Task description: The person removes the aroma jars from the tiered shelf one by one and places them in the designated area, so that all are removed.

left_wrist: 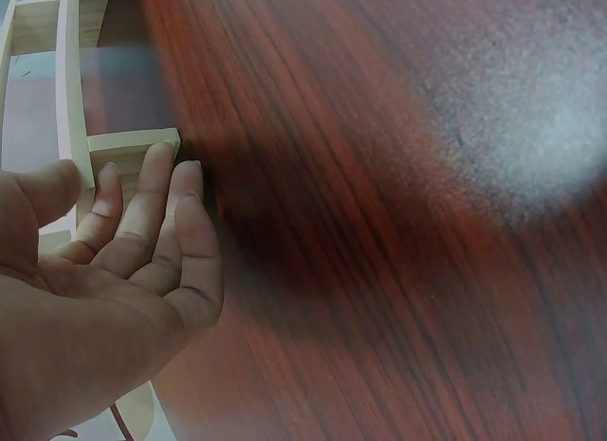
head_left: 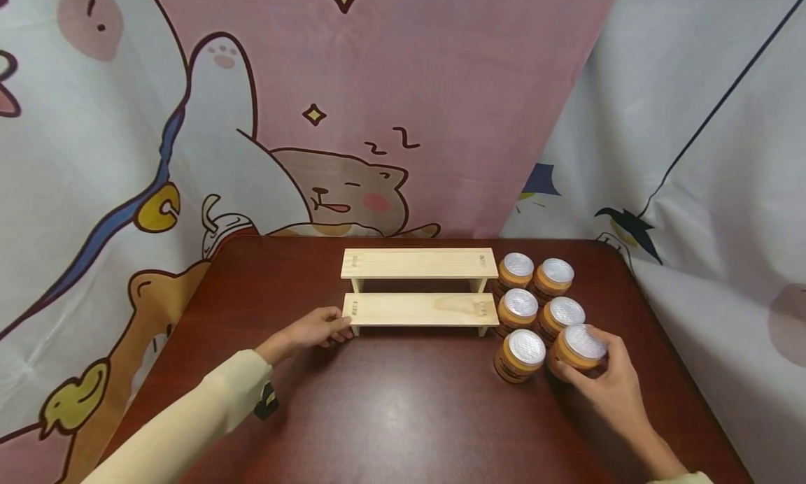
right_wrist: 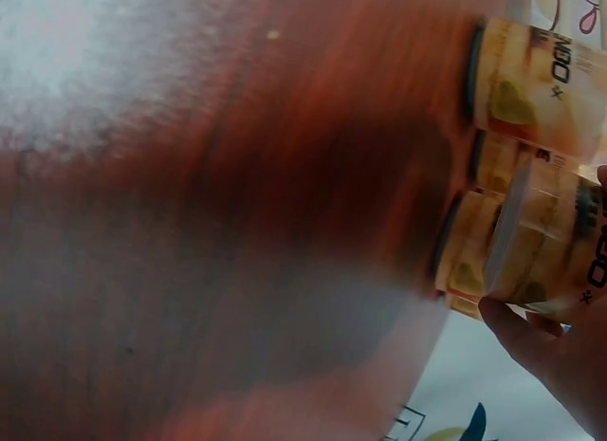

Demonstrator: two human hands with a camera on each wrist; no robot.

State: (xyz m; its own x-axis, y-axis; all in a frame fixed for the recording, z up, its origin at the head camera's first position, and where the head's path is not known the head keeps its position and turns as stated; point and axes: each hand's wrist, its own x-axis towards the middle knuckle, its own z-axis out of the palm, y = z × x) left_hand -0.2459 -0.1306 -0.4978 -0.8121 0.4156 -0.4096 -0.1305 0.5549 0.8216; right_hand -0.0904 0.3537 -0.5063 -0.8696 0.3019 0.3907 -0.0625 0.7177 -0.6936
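I gripped the nearest jar (head_left: 581,347) with my right hand (head_left: 604,382) at lower right; my left hand (head_left: 317,328), fingers loosely straight, touched the wooden shelf (head_left: 418,309) at centre frame.

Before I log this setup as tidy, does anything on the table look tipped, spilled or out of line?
One thing only: the orange jar with the silver lid nearest the front right is tilted in the right hand, which grips it. The other five jars stand upright in their rows. The two-step pale wooden shelf sits square, the left hand touching its corner. No spill shows.
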